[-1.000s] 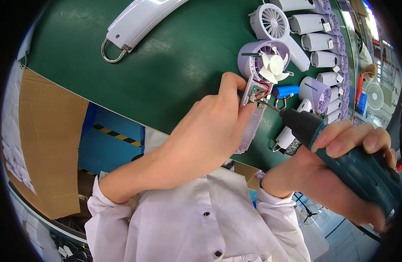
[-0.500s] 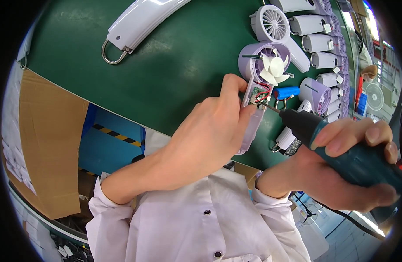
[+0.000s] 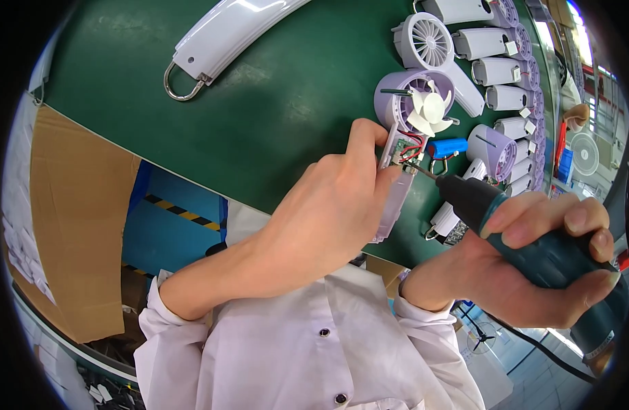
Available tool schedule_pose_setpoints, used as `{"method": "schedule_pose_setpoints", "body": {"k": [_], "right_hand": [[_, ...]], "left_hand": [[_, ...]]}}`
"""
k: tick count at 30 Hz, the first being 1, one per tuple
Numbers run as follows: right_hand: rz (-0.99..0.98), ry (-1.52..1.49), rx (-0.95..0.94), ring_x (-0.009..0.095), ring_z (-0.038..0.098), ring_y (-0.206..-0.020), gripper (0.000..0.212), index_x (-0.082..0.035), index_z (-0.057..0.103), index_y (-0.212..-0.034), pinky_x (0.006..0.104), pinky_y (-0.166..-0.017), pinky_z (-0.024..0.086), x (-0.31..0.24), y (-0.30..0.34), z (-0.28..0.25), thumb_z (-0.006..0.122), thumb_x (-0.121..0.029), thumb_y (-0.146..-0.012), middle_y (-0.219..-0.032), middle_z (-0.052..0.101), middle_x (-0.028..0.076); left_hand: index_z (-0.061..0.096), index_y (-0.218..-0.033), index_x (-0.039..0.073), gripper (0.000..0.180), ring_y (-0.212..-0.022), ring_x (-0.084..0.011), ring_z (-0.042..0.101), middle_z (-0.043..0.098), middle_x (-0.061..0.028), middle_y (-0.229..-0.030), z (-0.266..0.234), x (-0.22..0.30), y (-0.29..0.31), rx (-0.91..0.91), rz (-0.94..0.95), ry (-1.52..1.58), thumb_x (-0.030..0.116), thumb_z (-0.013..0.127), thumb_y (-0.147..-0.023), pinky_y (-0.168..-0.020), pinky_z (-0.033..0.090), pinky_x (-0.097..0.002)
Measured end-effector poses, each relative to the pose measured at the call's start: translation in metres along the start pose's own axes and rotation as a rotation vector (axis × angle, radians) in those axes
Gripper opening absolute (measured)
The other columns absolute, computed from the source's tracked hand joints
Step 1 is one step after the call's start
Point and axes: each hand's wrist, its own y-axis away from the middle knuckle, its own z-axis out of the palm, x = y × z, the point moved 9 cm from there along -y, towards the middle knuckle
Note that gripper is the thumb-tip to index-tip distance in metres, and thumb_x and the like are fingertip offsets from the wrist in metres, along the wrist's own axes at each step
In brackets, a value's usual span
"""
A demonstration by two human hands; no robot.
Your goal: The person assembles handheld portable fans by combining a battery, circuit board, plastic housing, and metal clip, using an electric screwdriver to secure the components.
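My left hand [image 3: 325,205] grips the handle of an opened handheld fan [image 3: 394,198], thumb and fingers closed around its lilac shell. White blades [image 3: 431,113] show in the fan's round head, and red and black wires run to a small green circuit board [image 3: 402,147] in the handle. My right hand [image 3: 526,266] is wrapped around a dark teal electric screwdriver [image 3: 540,256]. Its thin bit reaches the board area beside my left thumb; the exact contact point is too small to make out. A blue cylindrical battery [image 3: 448,147] lies just right of the handle.
Several white and lilac fan bodies [image 3: 502,70] line the right of the green table [image 3: 294,89]. A closed-up fan [image 3: 431,41] lies beyond the opened one. A curved white housing with a metal loop [image 3: 219,44] rests at far left. Brown cardboard [image 3: 82,225] stands beside the table.
The screwdriver's rear end has swung slightly down and left, and my right thumb has shifted with it. My left hand and the opened fan stay nearly in place.
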Motion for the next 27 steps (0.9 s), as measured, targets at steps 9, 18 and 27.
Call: {"method": "schedule_pose_setpoints", "body": {"k": [9, 18, 27], "right_hand": [[0.043, 0.055, 0.062, 0.017, 0.048, -0.048, 0.038, -0.002, 0.058, -0.104, 0.0324, -0.038, 0.04, 0.003, 0.0, -0.007, 0.047, -0.038, -0.099, -0.096, 0.053, 0.015], [0.046, 0.139, 0.094, 0.019, 0.048, -0.046, 0.035, -0.002, 0.059, -0.102, 0.0333, -0.038, 0.042, 0.008, -0.006, -0.008, 0.048, -0.035, -0.098, -0.091, 0.053, 0.015], [0.003, 0.15, -0.026, 0.019, 0.047, -0.045, 0.036, -0.003, 0.057, -0.102, 0.0329, -0.038, 0.042, 0.005, -0.003, 0.001, 0.042, -0.036, -0.099, -0.091, 0.053, 0.015]], "left_hand": [[0.04, -0.116, -0.004, 0.024, -0.05, -0.0234, 0.05, 0.064, -0.0162, -0.072, -0.001, 0.0, 0.0, 0.003, -0.013, -0.022, 0.008, 0.054, -0.101, -0.049, 0.037, -0.0379], [0.04, -0.116, -0.004, 0.024, -0.051, -0.0283, 0.053, 0.065, -0.0182, -0.074, 0.0, 0.0, 0.0, 0.003, -0.01, -0.01, 0.007, 0.054, -0.1, -0.051, 0.039, -0.0391], [0.04, -0.117, -0.003, 0.024, -0.051, -0.0281, 0.052, 0.064, -0.0175, -0.071, -0.001, 0.0, 0.0, 0.0, -0.034, -0.001, 0.007, 0.055, -0.1, -0.051, 0.038, -0.039]]}}
